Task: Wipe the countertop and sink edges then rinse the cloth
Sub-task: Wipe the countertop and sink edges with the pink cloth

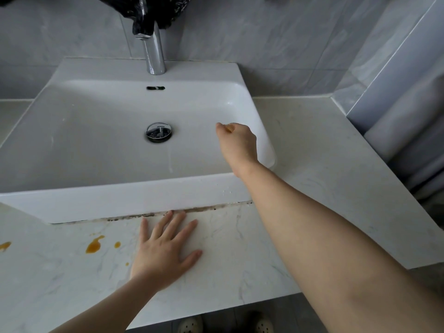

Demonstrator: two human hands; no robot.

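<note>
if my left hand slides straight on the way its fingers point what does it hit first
The sink's front wall, at the dark grimy seam; the left hand lies with fingertips almost touching it.

Place: you're standing in a bathroom, looks like a home one.
Basin: white ceramic sink (125,203) with a pop-up drain (158,132), chrome faucet (155,54) at its far edge.
Surfaces: marble-look countertop (240,251) near you, grey wall tiles (252,32) behind.

Tap (155,56) stands behind the sink (120,188), cloth (144,8) draped on it; drain (158,132) in the sink's middle. Left hand (165,248) on the countertop (240,248) before the sink, spills (94,245) front-left; right hand (237,140) over the sink's right side.
</note>
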